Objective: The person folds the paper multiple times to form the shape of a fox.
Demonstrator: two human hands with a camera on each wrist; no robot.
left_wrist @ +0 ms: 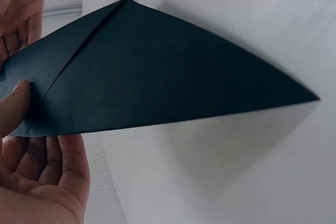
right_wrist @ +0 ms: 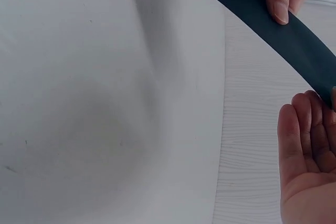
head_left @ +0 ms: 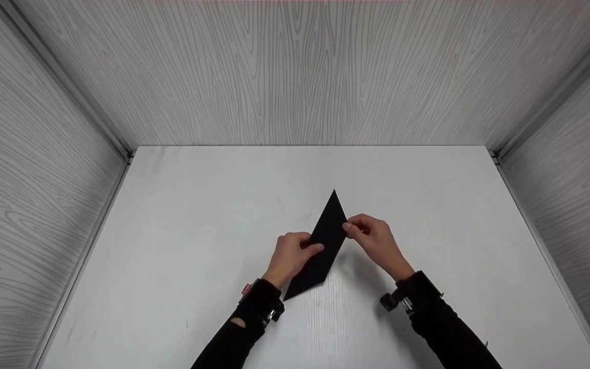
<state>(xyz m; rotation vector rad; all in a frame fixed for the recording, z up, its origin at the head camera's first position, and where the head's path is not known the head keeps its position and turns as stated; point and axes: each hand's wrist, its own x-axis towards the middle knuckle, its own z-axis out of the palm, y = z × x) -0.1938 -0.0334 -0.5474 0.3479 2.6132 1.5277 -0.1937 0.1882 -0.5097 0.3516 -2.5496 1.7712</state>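
Note:
A folded sheet of dark paper (head_left: 328,225), with pointed ends, is held above the white table. My left hand (head_left: 290,254) grips its left side, the thumb lying across the front and the fingers behind. At the right edge, nearer the far tip, my right hand (head_left: 377,243) pinches the paper between thumb and fingers. Seen from the left wrist, the paper (left_wrist: 173,72) looks blue-green, with a slanting crease or flap edge near the left thumb. In the right wrist view, only a curved strip of the paper (right_wrist: 252,17) shows between both hands.
The white table (head_left: 197,205) lies beneath the hands, with faint smudges and shadows on it. Wood-grain panels rise at the back (head_left: 310,77), the left (head_left: 34,179) and the right (head_left: 576,164).

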